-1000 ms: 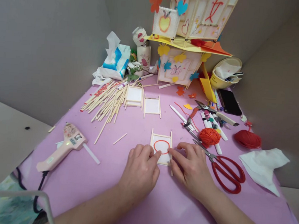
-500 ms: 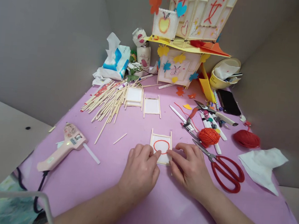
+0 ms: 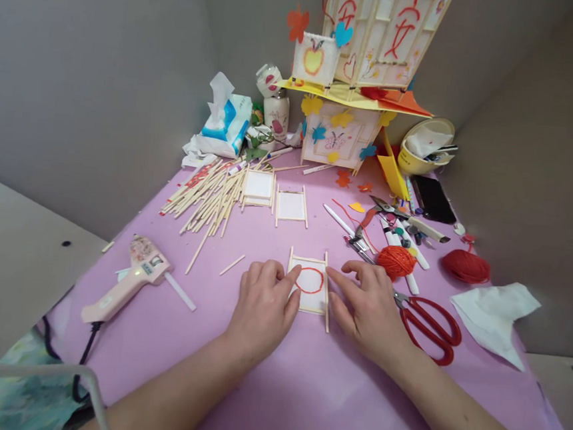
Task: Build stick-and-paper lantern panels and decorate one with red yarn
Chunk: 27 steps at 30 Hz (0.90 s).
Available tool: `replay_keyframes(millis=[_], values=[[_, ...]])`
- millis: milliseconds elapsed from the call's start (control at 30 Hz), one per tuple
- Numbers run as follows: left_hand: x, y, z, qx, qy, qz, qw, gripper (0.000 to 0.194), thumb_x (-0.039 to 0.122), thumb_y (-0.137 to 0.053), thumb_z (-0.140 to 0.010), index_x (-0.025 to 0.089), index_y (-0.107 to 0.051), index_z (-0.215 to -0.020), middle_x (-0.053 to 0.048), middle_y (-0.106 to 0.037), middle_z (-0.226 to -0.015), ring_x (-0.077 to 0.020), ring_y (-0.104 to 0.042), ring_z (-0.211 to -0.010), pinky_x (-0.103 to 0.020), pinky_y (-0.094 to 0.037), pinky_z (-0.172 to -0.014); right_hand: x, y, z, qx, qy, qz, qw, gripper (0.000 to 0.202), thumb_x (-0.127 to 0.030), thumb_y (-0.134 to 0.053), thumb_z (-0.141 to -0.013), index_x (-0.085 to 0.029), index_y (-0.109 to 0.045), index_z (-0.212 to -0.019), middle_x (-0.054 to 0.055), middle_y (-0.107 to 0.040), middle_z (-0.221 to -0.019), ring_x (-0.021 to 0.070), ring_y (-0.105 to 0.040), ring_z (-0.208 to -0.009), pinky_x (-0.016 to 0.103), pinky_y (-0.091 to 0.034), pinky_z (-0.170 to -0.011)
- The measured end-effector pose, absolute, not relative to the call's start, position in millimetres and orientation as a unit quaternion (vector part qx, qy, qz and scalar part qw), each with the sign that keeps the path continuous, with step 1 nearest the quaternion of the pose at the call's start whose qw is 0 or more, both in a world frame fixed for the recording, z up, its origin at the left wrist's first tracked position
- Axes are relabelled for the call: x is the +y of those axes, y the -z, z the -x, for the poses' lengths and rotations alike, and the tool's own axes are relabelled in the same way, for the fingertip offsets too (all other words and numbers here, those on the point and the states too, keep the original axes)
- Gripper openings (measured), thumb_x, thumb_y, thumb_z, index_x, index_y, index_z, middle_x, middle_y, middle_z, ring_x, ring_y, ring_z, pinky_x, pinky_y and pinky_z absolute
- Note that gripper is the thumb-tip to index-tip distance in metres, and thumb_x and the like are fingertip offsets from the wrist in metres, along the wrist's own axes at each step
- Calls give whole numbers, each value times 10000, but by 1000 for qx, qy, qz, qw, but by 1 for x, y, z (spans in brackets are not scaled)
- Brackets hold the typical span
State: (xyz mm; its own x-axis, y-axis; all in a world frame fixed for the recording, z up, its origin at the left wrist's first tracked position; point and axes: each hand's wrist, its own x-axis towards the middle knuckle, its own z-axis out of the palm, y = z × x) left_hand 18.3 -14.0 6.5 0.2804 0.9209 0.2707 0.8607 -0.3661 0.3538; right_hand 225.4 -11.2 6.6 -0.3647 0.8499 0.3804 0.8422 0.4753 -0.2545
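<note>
A small stick frame with a white panel [image 3: 313, 300] lies flat on the purple table, between my hands. On the panel a red yarn loop [image 3: 321, 282] forms a rough oval. My left hand [image 3: 265, 301] is at the left side, its index fingertip by the loop's left edge, fingers partly curled and the thumb apart. My right hand [image 3: 369, 309] rests at the right side with fingers spread, its index fingertip by the upper right stick. Neither hand grips anything. Two similar panels, one [image 3: 291, 205] and another [image 3: 258, 186], lie farther back.
Wooden sticks [image 3: 212, 198] are heaped at back left, near a pink glue gun [image 3: 127, 281]. Red-handled scissors [image 3: 432, 325], an orange yarn ball [image 3: 395, 262] and red yarn [image 3: 465, 265] lie right. A decorated paper lantern house [image 3: 341, 136] stands behind.
Both hands have moved slightly up along the panel's sides. My left fingertip has shifted from inside the loop to its left edge, and more of the panel's lower part shows.
</note>
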Motion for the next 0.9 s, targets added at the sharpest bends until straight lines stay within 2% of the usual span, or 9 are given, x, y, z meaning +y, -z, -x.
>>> replay_keyframes(millis=[100,333,467,733,900], values=[[-14,-6,-19,560,-198,-801,75,368,283,-493,-938,206,-607,-1279,-94,-526,-979,-241,-404,-911,-406,-388,-799,-10,-6,-220,-829,-5,515,218,312,-285,-527,-917,-200,-649,-1192,118,-556,-1121,264,-449,-992,413,-388,-835],[-15,-5,-21,563,-173,-805,79,346,320,-489,-946,211,-624,-1245,-91,-521,-985,-246,-406,-927,-409,-384,-803,-11,-4,-215,-828,-7,517,217,253,-270,-538,-909,-208,-678,-1110,110,-566,-1117,265,-452,-1000,407,-378,-837],[-14,-5,-21,563,-177,-803,83,386,307,-493,-943,197,-586,-1301,-97,-518,-1003,-248,-401,-935,-410,-387,-813,-9,-4,-216,-824,-14,518,230,295,-272,-525,-919,-200,-654,-1175,116,-555,-1141,264,-453,-1008,411,-383,-853],[-12,-3,-23,565,-149,-808,80,404,355,-486,-951,201,-577,-1313,-98,-515,-1016,-251,-408,-935,-414,-387,-807,-7,-1,-212,-826,-46,526,196,332,-312,-523,-921,-231,-626,-1226,112,-542,-1155,274,-450,-1023,424,-381,-867],[-12,-4,-24,560,-154,-810,77,424,364,-471,-956,231,-541,-1353,-93,-507,-1022,-247,-409,-936,-407,-384,-809,-7,0,-212,-827,-52,524,200,368,-320,-524,-921,-235,-601,-1270,120,-526,-1179,283,-443,-1054,430,-378,-882]])
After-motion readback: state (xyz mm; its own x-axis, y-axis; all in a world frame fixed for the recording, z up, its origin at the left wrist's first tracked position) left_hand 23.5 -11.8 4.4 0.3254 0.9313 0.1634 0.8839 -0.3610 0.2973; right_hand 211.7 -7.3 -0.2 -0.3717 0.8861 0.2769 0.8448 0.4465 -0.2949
